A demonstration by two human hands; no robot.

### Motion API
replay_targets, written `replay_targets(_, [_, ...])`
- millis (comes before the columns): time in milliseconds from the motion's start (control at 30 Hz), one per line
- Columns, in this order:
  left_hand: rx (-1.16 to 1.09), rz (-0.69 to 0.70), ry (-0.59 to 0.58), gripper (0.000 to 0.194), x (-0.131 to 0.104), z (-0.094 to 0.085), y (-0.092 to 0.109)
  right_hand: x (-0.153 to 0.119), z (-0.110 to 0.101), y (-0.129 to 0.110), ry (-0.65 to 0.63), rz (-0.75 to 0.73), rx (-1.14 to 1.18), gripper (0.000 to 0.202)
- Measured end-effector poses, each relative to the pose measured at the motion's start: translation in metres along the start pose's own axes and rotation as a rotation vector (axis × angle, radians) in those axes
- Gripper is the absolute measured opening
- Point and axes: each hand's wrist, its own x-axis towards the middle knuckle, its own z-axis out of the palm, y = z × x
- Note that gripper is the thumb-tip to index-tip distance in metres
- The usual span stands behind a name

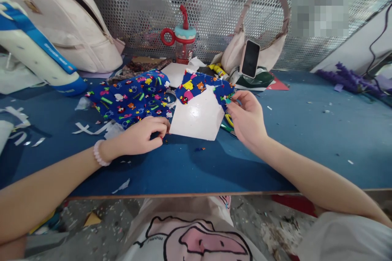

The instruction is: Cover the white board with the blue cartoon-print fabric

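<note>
A smaller piece of blue cartoon-print fabric [196, 82] lies over the upper part of a white card [194, 119], with an irregular cut edge. My right hand [247, 115] pinches this fabric at its right end, between thumb and fingers. At the card's lower left corner is my left hand [142, 135], its fingers curled and its fingertips against the edge; whether they grip anything is hidden. Just behind it spreads a larger crumpled piece of the same fabric [131, 97]. Scissors [228, 127] with green and yellow parts lie partly beneath the card and my right hand.
Along the back stand a pale backpack [76, 28], a red-handled cup [184, 45], a shoulder bag [271, 51] and a phone [250, 58]. A white and blue bottle [39, 45] leans at left. Paper scraps [92, 128] litter the blue table [306, 130]; purple flowers [346, 77] lie right.
</note>
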Motion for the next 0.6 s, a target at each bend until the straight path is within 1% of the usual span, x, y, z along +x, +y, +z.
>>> replay_targets(133, [0.058,-0.018,0.002,0.028,0.0006,0.0028,-0.003,-0.0017,-0.0003,0.0004,-0.022,0.056,0.019,0.02])
replay_targets(167, [0.054,-0.021,0.008,0.027,0.0006,0.0032,-0.0034,-0.0019,-0.0003,0.0006,-0.02,0.07,0.026,0.02])
replay_targets(300, [0.008,-0.013,0.028,0.015,0.0001,0.0026,-0.0028,-0.001,-0.0012,0.002,-0.024,0.096,0.041,0.021])
replay_targets(433, [-0.089,0.011,0.01,0.018,0.0004,0.0004,-0.0011,0.0004,-0.0022,0.0039,-0.017,0.097,0.051,0.021])
replay_targets(500, [-0.121,0.009,0.033,0.017,0.001,-0.0003,-0.0007,0.0005,-0.0021,0.0045,-0.01,0.095,0.059,0.021])
replay_targets(600, [-0.111,0.005,0.067,0.017,0.0013,-0.0008,-0.0008,0.0002,-0.0013,0.0054,-0.005,0.094,0.062,0.021])
